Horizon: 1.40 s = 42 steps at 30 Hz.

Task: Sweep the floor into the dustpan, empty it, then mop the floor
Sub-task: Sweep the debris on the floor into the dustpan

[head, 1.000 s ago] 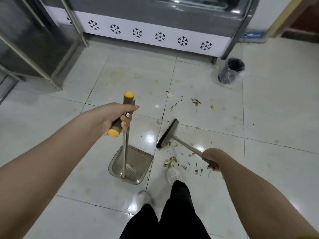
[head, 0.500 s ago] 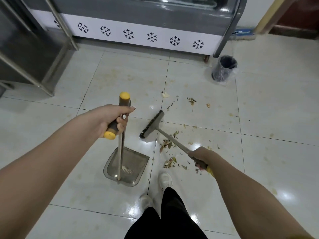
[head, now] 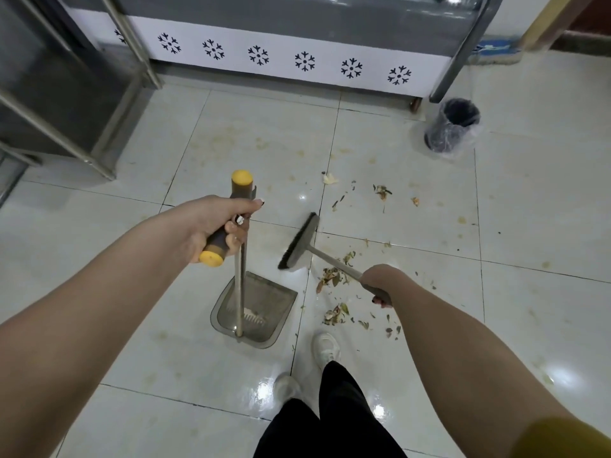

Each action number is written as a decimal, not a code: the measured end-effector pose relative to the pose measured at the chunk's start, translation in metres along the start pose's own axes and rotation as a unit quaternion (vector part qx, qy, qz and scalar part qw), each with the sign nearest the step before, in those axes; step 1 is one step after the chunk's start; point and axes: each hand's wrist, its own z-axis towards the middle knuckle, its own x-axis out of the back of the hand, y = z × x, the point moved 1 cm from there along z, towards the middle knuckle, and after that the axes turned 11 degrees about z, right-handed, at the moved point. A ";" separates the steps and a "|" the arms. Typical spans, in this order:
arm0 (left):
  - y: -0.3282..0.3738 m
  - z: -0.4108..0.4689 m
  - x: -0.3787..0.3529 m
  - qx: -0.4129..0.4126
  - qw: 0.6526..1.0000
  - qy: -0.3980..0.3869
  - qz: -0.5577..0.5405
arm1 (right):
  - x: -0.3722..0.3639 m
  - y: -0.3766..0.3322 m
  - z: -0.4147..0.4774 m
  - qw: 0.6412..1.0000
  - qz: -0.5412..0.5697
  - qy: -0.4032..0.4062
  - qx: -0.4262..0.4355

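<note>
My left hand grips the yellow-capped handle of a long-handled metal dustpan, which rests flat on the white tiles in front of my feet. My right hand is closed on the broom's metal handle. The broom head has dark bristles and sits on the floor just beyond the pan's open edge, to its right. Piles of leaf and peel scraps lie on the tiles right of the pan, under the broom handle. More scraps are scattered farther out.
A small black bin lined with clear plastic stands at the back right. A chest freezer with snowflake marks runs along the back. A steel rack stands at the left. A mop head lies at the far right corner. My white shoes stand behind the pan.
The broom head has swept left and toward the dustpan's mouth, and a fresh pile of scraps now lies under its handle. My left hand and the pan have stayed put.
</note>
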 end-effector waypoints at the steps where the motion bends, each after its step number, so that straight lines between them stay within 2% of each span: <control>1: 0.000 0.000 -0.002 0.000 1.000 -0.002 0.003 | 0.005 0.008 -0.001 1.000 -0.001 0.008 -0.012; 5: 0.004 -0.002 -0.010 -0.005 1.000 -0.019 0.022 | 0.029 0.039 -0.015 0.998 0.013 0.033 -0.045; 8: 0.005 -0.006 -0.016 -0.010 0.999 -0.027 0.023 | 0.038 0.055 -0.031 0.996 0.066 0.040 -0.048; 11: 0.005 -0.009 -0.022 -0.016 0.999 -0.031 0.029 | 0.038 0.072 -0.040 0.986 0.157 0.031 -0.048; 15: 0.008 -0.011 -0.026 -0.026 0.999 -0.028 0.025 | 0.041 0.094 -0.036 0.950 0.308 0.001 -0.052; 22: 0.046 0.002 -0.022 -0.027 0.999 -0.021 0.026 | 0.060 0.050 -0.022 0.982 0.180 -0.041 -0.033; 31: 0.121 0.030 -0.032 -0.030 0.999 -0.023 0.037 | 0.107 -0.009 0.001 0.998 0.040 -0.016 -0.046; 37: 0.166 0.039 -0.037 -0.044 0.997 -0.027 0.060 | 0.143 -0.042 -0.002 1.000 0.017 0.005 -0.006; 42: 0.202 0.059 -0.026 -0.047 0.995 -0.041 0.077 | 0.150 -0.068 0.001 0.990 0.132 -0.012 -0.036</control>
